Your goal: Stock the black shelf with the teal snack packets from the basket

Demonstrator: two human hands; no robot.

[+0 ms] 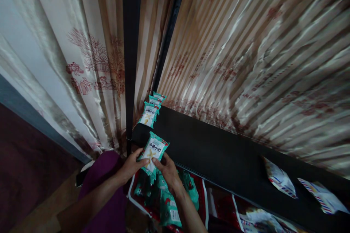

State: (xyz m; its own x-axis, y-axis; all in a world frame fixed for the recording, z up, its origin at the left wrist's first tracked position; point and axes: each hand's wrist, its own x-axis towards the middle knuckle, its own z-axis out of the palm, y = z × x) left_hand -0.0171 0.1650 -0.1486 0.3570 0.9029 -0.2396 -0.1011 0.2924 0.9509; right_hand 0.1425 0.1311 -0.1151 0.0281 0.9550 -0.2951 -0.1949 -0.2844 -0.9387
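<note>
Between both hands I hold a teal and white snack bag [154, 150], upright with its printed front facing me. My left hand [136, 161] grips its left side, thumb on the front. My right hand [167, 170] grips the lower right side, also with the thumb on the front; the other fingers are mostly hidden behind the bag. Just beyond it, a row of several matching snack bags [149, 115] stands one behind another at the left end of a black shelf [202, 145]. Below my hands, a red basket with a white rim [206, 198] contains more teal bags [168, 205].
Two white bags with striped edges [280, 176] lie on the right part of the shelf. A second red container [226, 209] below holds similar striped bags [259, 220]. A dark upright post [131, 51] stands at the left, and pleated printed curtains [235, 54] hang behind the shelf.
</note>
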